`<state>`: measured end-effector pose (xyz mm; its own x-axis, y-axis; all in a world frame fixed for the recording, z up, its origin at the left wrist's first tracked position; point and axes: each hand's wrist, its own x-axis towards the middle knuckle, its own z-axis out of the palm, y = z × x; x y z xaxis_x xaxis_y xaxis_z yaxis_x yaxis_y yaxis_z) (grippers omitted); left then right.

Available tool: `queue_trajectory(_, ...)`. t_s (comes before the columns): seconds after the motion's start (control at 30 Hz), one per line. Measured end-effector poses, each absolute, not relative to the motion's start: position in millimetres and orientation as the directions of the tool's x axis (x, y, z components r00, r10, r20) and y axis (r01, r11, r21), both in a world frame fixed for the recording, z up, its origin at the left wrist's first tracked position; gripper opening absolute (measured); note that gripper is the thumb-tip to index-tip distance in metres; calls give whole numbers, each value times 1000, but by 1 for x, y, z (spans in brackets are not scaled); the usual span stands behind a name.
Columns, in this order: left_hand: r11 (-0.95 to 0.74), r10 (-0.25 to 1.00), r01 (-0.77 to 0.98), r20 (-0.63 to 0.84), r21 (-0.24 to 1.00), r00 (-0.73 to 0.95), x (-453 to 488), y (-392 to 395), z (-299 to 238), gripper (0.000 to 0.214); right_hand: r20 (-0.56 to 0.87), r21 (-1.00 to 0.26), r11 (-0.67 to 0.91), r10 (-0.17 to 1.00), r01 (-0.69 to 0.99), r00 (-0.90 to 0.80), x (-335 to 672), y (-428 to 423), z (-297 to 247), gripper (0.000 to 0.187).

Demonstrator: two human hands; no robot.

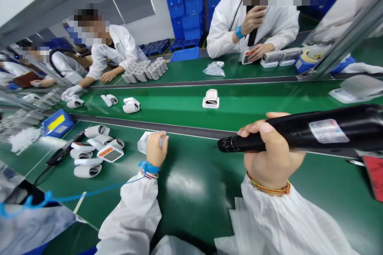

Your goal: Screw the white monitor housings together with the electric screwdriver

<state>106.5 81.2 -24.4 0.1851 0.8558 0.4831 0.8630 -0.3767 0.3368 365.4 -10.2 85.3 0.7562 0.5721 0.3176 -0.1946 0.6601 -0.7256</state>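
I have the right hand [271,157], fingers wrapped round the driver [302,132] above the table [191,191], left hand [156,150] at the clear tub [143,143] (finger pinch hidden, cannot tell); step seems a pick-up, next calling for a clean lift.

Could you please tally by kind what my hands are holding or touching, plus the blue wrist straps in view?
Black tool, in your right hand: 1
Clear plastic item, at your left hand: 1
Blue wrist straps, one of them yours: 2
Total: 4
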Motion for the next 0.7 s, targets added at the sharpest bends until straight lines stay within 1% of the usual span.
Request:
queue_trajectory(0.07,-168,917,963,393,211,74,78,78,-23,18,306,-731,650,582,-205,753,362,-10,84,26)
queue_trajectory(0.13,-31,959,995,284,90,4,64,77,-26,20,297,-743,635,596,-212,746,358,-9,83,27)
queue_trajectory(0.2,-4,976,1000,216,4,3,63,78,-30,23,294,-754,621,610,-214,735,355,-9,82,27)
queue_trajectory(0.23,-12,979,1000,203,-18,16,65,79,-32,24,295,-758,616,617,-214,730,353,-8,82,28)
queue_trajectory(0.33,-28,979,999,199,-28,33,72,81,-36,26,298,-767,606,629,-212,718,351,-9,83,28)
queue_trajectory(0.53,8,975,1000,223,7,-9,71,82,-38,26,288,-764,604,634,-227,718,352,-11,84,28)
queue_trajectory(0.7,9,970,998,243,65,-25,71,82,-40,22,298,-757,611,638,-232,710,353,-12,85,28)
